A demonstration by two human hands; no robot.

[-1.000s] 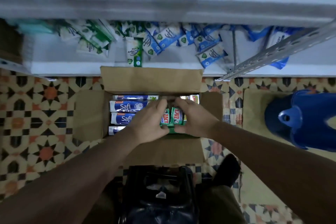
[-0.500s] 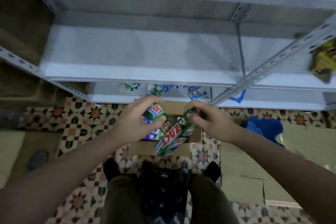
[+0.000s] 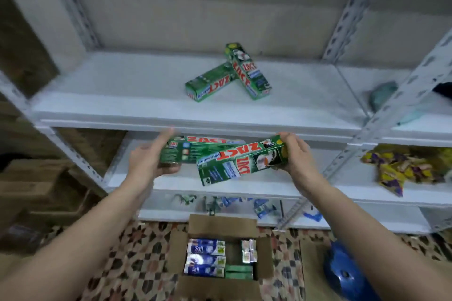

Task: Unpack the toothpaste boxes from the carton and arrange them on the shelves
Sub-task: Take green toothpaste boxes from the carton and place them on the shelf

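Left hand (image 3: 146,161), right hand (image 3: 297,156) each grasping green cardboard "ZACT" boxes (image 3: 241,162); two more lying crossed on white shelf (image 3: 122,110).

- Left hand (image 3: 146,166) grips a green Zact box (image 3: 195,150); right hand (image 3: 297,156) grips two more (image 3: 234,166).
- Two Zact boxes (image 3: 230,78) lie crossed on the upper shelf (image 3: 122,110).
- Open carton (image 3: 220,259) on the floor below holds Safi boxes (image 3: 205,247).

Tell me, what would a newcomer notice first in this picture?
Probably the green boxes: the left hand holds one, the right hand holds two, before the shelves. Two more lie crossed on the upper shelf. The open carton sits on the floor below.
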